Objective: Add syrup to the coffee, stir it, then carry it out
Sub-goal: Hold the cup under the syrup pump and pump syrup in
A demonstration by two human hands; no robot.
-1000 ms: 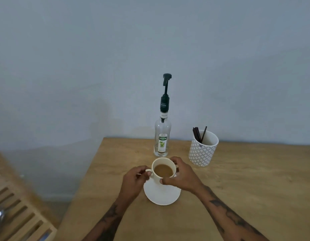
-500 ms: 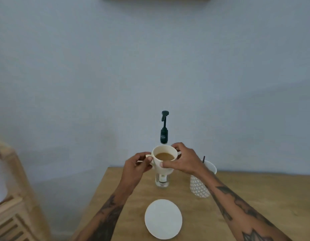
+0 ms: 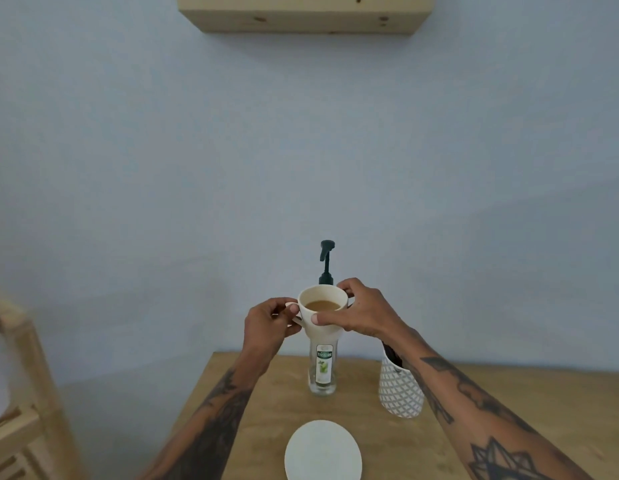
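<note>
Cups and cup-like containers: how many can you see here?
2. A cream ceramic coffee cup is held up in both hands, before the syrup bottle; a white patterned holder cup stands on the wooden table, partly behind the right forearm.

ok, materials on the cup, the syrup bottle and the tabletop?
Cup: matte cream, opaque with a thick rim, so likely ceramic, though it could be melamine. Syrup bottle: clear and see-through with a paper label, so glass or hard plastic; its dark green pump looks like plastic. Tabletop: light wood with visible grain and a satin finish.
</note>
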